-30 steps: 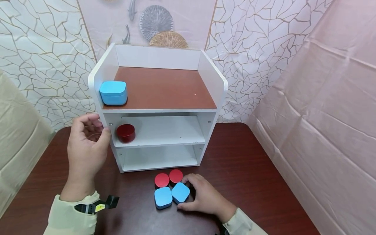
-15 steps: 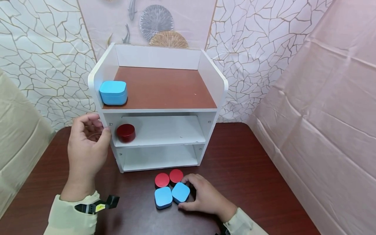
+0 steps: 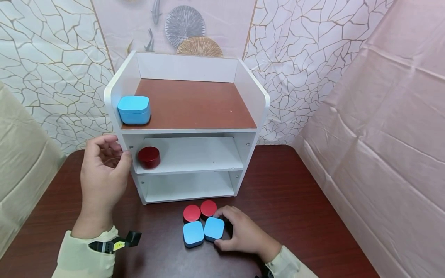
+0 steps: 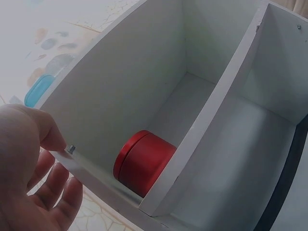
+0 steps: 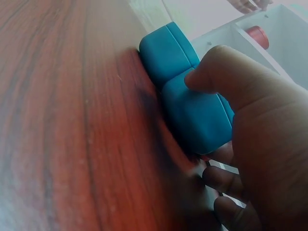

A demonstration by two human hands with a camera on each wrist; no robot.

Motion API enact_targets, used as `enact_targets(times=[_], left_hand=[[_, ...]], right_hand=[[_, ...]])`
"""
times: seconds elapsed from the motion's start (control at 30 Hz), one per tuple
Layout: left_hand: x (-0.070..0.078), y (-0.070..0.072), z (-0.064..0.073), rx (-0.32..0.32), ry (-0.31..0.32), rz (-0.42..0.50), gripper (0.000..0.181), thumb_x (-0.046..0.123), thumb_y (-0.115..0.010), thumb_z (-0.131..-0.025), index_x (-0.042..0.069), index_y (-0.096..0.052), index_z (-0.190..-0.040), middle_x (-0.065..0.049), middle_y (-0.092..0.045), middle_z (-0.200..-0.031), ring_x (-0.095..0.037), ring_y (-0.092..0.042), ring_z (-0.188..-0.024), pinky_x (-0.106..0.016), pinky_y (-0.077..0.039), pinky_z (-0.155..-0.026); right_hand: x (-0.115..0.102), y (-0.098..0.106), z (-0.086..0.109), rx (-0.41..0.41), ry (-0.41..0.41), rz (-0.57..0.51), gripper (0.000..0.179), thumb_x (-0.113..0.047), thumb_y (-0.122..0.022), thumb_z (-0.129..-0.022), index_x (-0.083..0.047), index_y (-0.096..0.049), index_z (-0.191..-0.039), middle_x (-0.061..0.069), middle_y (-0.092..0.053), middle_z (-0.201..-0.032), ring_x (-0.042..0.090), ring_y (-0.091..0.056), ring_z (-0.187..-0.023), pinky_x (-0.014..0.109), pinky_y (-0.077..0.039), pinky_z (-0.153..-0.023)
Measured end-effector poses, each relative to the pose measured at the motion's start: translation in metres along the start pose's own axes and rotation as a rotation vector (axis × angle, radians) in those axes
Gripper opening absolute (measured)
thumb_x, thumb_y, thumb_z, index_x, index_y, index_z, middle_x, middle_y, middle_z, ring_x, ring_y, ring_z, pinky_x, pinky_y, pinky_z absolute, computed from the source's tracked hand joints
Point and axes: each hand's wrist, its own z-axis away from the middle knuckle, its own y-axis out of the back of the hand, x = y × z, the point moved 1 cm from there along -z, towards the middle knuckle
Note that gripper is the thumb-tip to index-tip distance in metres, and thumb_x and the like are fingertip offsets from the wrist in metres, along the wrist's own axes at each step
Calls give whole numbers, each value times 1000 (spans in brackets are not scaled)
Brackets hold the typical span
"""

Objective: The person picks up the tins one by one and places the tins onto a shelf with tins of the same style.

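My left hand point(image 3: 103, 173) holds the left side panel of a small white shelf unit point(image 3: 189, 131). In the left wrist view its thumb lies at the panel's front edge, with the other fingers outside. Low on the right, my right hand point(image 3: 240, 233) grips a rounded-square blue box point(image 3: 214, 228) between thumb and fingers. The thumb presses the box's near side in the right wrist view. A matching blue box point(image 3: 193, 233) stands beside it on the left. Directly behind them are two round red tins point(image 3: 192, 213), standing side by side on the table.
A larger blue box point(image 3: 134, 111) sits at the left of the brown top shelf. Below it, another red tin point(image 3: 149, 158) stands at the left of the middle shelf. The dark wooden table point(image 3: 285, 193) reaches back to patterned cloth hangings.
The blue box in my right hand has turned slightly and now sits squarer beside its neighbour. My right hand has shifted a little rightward with it. My left hand has stayed put.
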Motion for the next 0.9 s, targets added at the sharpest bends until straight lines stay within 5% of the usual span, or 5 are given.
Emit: enact_targets(times=[0.9], left_hand=[[0,0,1,-10,10,-33,48,11,-72,-105,12,-57,-150,22,-52,-114,-7,-57,-106,-15,-48,-86]], right_hand=[[0,5,2,-27,16,-65,64,-25,-95,-79,-29,-65,-135,-18,-66,-128,3,-63,-117,31,-57,-107]])
